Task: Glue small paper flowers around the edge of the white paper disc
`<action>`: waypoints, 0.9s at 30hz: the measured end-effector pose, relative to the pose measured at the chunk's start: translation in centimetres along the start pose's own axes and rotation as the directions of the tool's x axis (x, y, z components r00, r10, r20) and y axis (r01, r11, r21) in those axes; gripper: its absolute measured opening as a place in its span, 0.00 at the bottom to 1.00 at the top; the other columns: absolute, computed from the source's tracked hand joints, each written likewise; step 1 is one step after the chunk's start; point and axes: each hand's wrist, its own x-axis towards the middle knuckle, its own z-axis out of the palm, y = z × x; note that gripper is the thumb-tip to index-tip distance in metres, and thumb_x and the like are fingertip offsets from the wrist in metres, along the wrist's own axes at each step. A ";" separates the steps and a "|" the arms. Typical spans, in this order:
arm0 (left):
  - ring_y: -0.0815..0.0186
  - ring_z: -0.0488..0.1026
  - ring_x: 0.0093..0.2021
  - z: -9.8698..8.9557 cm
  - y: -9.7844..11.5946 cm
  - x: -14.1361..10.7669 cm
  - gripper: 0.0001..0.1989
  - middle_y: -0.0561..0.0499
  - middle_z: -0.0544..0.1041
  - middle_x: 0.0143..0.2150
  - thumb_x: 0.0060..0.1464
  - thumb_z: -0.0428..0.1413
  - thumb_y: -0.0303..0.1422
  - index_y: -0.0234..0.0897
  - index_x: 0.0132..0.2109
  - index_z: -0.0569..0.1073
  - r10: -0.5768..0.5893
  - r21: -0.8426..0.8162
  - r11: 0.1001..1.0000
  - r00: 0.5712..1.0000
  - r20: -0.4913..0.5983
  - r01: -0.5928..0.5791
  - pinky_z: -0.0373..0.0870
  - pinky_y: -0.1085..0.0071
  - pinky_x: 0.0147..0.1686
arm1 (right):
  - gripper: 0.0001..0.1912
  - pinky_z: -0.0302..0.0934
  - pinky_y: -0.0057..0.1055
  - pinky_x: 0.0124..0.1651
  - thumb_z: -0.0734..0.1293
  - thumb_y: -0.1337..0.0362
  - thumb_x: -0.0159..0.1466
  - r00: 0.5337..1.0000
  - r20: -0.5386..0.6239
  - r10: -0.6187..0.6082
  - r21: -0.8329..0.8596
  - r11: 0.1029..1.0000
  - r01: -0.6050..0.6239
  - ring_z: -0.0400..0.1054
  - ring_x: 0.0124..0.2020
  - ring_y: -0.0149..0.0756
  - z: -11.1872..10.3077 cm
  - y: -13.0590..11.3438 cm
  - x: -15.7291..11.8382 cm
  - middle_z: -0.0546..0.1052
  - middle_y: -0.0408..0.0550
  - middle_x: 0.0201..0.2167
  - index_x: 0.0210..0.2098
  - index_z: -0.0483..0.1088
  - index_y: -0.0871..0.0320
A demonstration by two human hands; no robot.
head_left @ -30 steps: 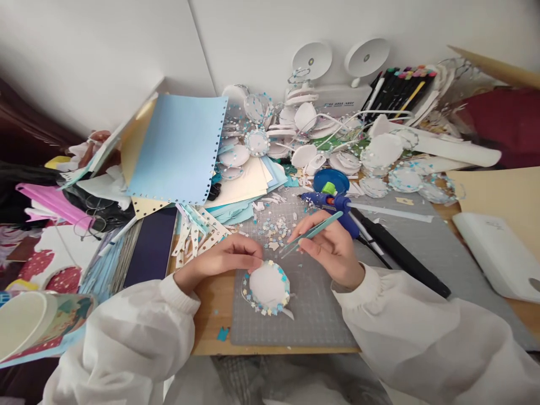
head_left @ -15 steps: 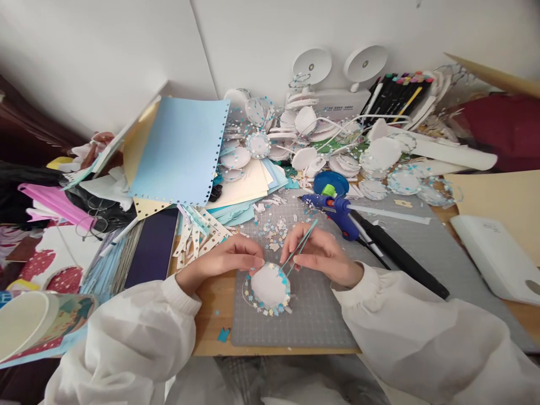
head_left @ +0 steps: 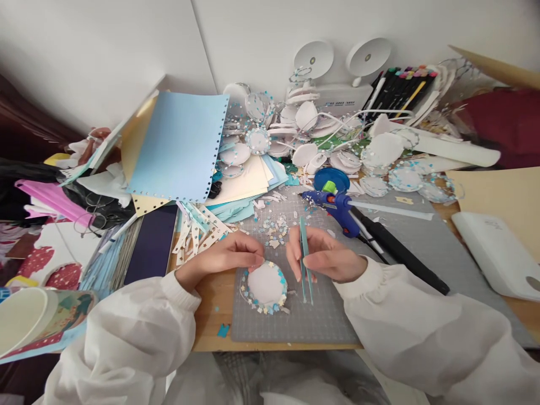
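A pale wall (head_left: 261,34) closed off the far side, a thin dark seam (head_left: 203,48) slanting down it left of centre. Two round white lamp heads (head_left: 368,56) stood before it; nearer was a wooden table (head_left: 206,333).

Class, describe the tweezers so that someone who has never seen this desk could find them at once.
Find the large grey cutting mat. Over its near part, the right hand holds the tweezers, just right of a white disc rimmed with small stars. Unlike the chunky dark-blue glue gun beyond, they are slim, pale teal and two-pronged, tips down.
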 end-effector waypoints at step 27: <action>0.74 0.55 0.21 1.2 -0.4 0.8 0.23 0.57 0.59 0.19 0.63 0.48 0.42 0.34 0.22 0.62 0.043 0.072 0.997 0.940 -0.339 -0.020 0.56 0.75 0.24 | 0.05 0.66 0.31 0.28 0.69 0.64 0.61 0.732 -0.364 -0.576 -0.840 0.542 0.009 0.71 0.29 0.35 -0.9 1.6 0.5 0.76 0.46 0.27 0.29 0.70 0.56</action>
